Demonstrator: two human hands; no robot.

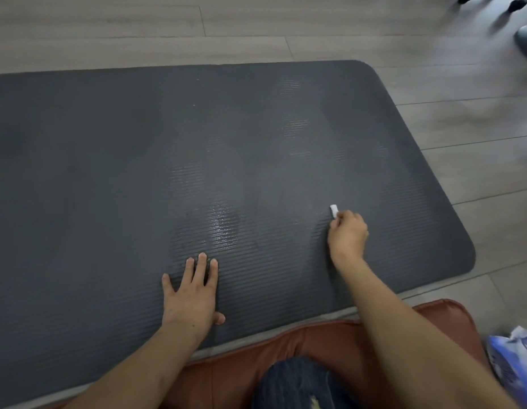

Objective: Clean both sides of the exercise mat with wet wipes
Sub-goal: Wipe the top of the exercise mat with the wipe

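Risk: wipe (333, 210) bunched small in right hand (348, 234), so strokes cover little and could leave dry gaps btwn wet patches; mat (109, 172) could creep on floor (477, 128) if left hand (191, 293) lifts. Right grip: fingers curled, pinching wipe against mat, near-right area. Left grip: spread flat, pressing near edge, holding nothing. Mat flat on floor, ribbed side up; pack (512, 358) at far right.

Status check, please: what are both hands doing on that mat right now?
Left hand flat on mat, bracing. Right hand gripping wipe, pressed to mat. Wet streaks visible. Nothing in the way.
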